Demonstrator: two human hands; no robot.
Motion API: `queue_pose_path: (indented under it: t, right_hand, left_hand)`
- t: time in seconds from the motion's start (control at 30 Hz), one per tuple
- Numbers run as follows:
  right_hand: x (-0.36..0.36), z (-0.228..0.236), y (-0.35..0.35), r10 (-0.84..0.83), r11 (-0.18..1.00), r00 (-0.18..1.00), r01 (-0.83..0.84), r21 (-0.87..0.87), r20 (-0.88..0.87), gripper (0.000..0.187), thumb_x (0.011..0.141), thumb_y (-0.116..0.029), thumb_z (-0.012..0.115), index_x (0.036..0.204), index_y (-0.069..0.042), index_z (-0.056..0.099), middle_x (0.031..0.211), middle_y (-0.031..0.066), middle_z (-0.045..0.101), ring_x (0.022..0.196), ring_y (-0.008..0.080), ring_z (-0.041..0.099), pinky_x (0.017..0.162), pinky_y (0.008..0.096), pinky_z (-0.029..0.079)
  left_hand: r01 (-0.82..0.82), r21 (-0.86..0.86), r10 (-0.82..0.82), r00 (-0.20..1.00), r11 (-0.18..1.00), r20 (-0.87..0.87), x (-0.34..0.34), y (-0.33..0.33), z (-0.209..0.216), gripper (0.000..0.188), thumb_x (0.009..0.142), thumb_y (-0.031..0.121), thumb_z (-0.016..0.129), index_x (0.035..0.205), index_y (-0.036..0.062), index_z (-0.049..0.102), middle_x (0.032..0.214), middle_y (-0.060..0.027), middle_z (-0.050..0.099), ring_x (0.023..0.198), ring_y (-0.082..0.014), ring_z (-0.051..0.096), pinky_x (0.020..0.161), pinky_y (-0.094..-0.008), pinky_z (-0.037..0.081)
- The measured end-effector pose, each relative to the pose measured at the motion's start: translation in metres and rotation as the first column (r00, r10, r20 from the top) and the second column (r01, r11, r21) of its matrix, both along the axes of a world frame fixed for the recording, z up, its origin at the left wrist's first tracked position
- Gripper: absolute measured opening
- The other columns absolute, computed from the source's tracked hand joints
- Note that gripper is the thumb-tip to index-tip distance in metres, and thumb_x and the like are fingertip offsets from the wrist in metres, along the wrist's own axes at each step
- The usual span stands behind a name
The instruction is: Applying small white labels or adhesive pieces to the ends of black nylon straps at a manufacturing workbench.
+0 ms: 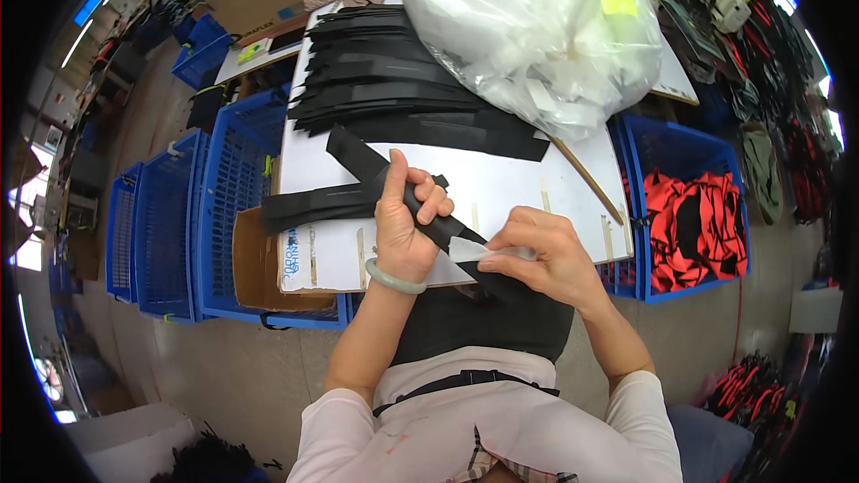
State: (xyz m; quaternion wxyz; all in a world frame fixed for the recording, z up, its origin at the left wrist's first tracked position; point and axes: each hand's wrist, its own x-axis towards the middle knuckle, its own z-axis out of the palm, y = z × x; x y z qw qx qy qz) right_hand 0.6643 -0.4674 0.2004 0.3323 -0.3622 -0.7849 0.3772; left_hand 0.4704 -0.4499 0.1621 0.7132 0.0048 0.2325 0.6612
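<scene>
My left hand (410, 215), with a pale bangle (395, 278) at its wrist, is closed around a black fabric strip (356, 155) that slants across the white table. At the strip's near end, a small white piece (466, 249) shows between my hands. My right hand (542, 255) pinches this white piece between thumb and fingers; whether it is film or paper I cannot tell. Beside my left hand lies a smaller bundle of black strips (318, 205), its end past the table's left edge. A large stack of black strips (376, 67) fills the table's far side.
A clear bag of white pieces (537, 31) sits on the white tabletop (573, 224), with a wooden stick (586, 181) by it. Blue crates (208, 241) and an open cardboard box (255, 264) stand left. Right is a blue crate (646, 289) of red-and-black fabric pieces (693, 231).
</scene>
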Motion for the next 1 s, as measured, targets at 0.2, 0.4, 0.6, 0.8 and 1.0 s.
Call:
queue_pose_path:
  t: [0.2, 0.4, 0.6, 0.8, 1.0]
  right_hand:
    - [0.002, -0.006, -0.009, -0.144, 0.954, 0.982, 0.106, 0.281, 0.119, 0.022, 0.069, -0.013, 0.08, 0.071, -0.003, 0.061, 0.065, 0.0062, 0.051, 0.059, 0.0222, 0.052, 0.051, 0.0328, 0.039]
    - [0.004, -0.004, -0.01, -0.024, 0.968, 0.994, -0.004, 0.252, 0.107, 0.024, 0.068, -0.014, 0.08, 0.071, -0.004, 0.058, 0.065, 0.0059, 0.052, 0.058, 0.0223, 0.052, 0.051, 0.0339, 0.038]
    - [-0.002, -0.007, -0.008, -0.143, 0.945, 0.986, 0.109, 0.307, 0.089, 0.025, 0.069, -0.015, 0.079, 0.071, -0.005, 0.056, 0.064, 0.007, 0.052, 0.056, 0.023, 0.052, 0.051, 0.0345, 0.038]
    - [-0.019, -0.012, -0.017, -0.233, 0.922, 0.97, 0.199, 0.331, 0.066, 0.025, 0.07, -0.014, 0.078, 0.071, -0.003, 0.056, 0.062, 0.0082, 0.053, 0.053, 0.0247, 0.053, 0.05, 0.034, 0.041]
    - [-0.007, -0.003, -0.024, -0.225, 0.955, 0.974, 0.215, 0.206, 0.029, 0.024, 0.074, -0.013, 0.077, 0.08, -0.002, 0.056, 0.071, 0.0105, 0.058, 0.058, 0.0234, 0.058, 0.053, 0.0325, 0.046]
  left_hand:
    - [-0.054, -0.011, 0.054, 0.998, 0.998, -0.023, 0.002, -0.006, -0.001, 0.038, 0.089, 0.043, 0.065, 0.072, 0.0111, 0.054, 0.059, 0.0016, 0.043, 0.043, -0.0079, 0.036, 0.049, -0.025, 0.038]
    - [-0.047, 0.0, 0.047, 0.998, 0.999, 0.038, 0.004, -0.006, 0.002, 0.038, 0.09, 0.041, 0.064, 0.072, 0.009, 0.055, 0.059, 0.0012, 0.042, 0.041, -0.0073, 0.033, 0.045, -0.0232, 0.033]
    - [-0.019, 0.014, 0.018, 1.0, 1.0, 0.024, 0.008, -0.006, 0.003, 0.038, 0.089, 0.044, 0.064, 0.074, 0.0101, 0.056, 0.059, 0.0012, 0.042, 0.044, -0.0084, 0.035, 0.049, -0.0243, 0.035]
    - [-0.073, 0.022, 0.074, 0.996, 0.997, -0.051, 0.027, -0.011, 0.008, 0.039, 0.09, 0.044, 0.063, 0.074, 0.0099, 0.055, 0.061, 0.0006, 0.044, 0.045, -0.0098, 0.037, 0.052, -0.0263, 0.04]
    - [-0.079, 0.051, 0.076, 0.995, 0.996, 0.06, 0.01, -0.008, -0.001, 0.039, 0.091, 0.043, 0.062, 0.075, 0.0083, 0.054, 0.063, 0.0, 0.04, 0.046, -0.009, 0.034, 0.05, -0.0247, 0.037]
